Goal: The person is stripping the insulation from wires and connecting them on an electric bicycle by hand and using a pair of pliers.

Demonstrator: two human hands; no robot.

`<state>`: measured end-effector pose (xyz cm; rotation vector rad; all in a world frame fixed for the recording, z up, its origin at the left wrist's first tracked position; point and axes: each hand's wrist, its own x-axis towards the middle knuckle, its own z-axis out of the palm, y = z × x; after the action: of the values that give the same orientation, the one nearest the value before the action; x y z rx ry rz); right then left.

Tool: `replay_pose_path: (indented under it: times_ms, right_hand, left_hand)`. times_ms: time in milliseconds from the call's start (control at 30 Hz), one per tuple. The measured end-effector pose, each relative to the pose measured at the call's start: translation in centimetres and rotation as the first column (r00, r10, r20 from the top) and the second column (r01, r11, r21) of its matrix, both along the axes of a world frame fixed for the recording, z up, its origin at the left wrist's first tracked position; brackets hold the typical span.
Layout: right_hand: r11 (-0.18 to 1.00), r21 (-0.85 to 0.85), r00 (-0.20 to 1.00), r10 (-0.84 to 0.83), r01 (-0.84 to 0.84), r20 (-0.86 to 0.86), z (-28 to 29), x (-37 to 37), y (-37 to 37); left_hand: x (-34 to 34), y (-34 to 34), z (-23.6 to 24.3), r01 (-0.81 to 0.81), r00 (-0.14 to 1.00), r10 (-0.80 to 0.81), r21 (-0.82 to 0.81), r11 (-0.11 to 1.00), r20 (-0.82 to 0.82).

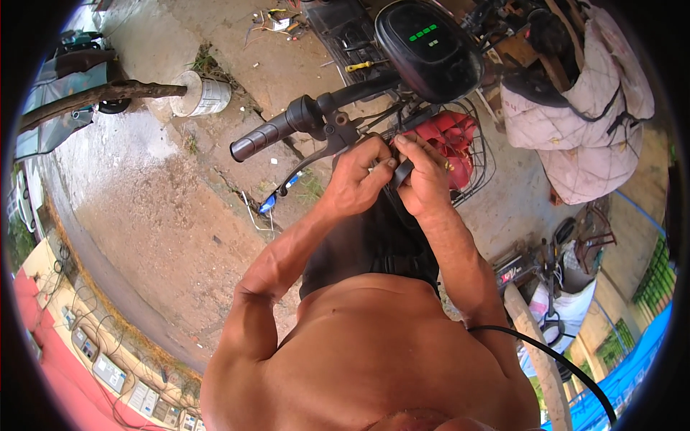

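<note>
Work seems unfinished: the right grip [428,178] pinches a black roll [402,174]; the left grip [359,176], just beside, is pressed together, contents hidden.

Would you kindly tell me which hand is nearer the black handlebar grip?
The left hand, beside the brake lever; the right hand is farther over, toward the red material.

The left hand [363,174] is curling its fingers near the brake lever [310,159], while the right hand [425,178], just beside it, is holding a small dark roll [402,174]. A black display [429,61] is glowing green above them, and a white bucket [205,96] is standing on the ground [190,248].
</note>
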<state>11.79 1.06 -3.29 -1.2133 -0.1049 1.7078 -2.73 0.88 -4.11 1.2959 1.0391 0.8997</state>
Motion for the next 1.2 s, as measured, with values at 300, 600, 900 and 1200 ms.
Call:
replay_pose_path:
  times_ms: [300, 600, 900, 1200]
  right_hand:
    - [1.000, -0.027, 0.995, -0.010, 0.007, -0.103, -0.2, 0.2, -0.2]
    - [0.980, -0.143, 0.955, 0.096, -0.140, -0.281, -0.1, 2.6, 1.5]
    - [0.946, -0.044, 0.920, 0.302, -0.322, -0.248, 0.6, 4.8, 0.7]
    - [0.898, 0.035, 0.895, 0.441, -0.439, -0.070, 2.7, 5.4, -2.3]
  left_hand:
    - [-0.7, 0.1, -1.0, 0.036, 0.999, -0.036, 0.004, 0.999, 0.022]
    - [-0.2, -0.7, -1.0, 0.048, 0.965, -0.045, -0.005, 0.999, 0.259]
    - [0.0, -1.8, -2.3, 0.009, 0.916, 0.104, -0.278, 0.961, 0.389]
    - [0.3, -1.4, -2.5, -0.002, 0.942, 0.081, -0.235, 0.972, 0.327]
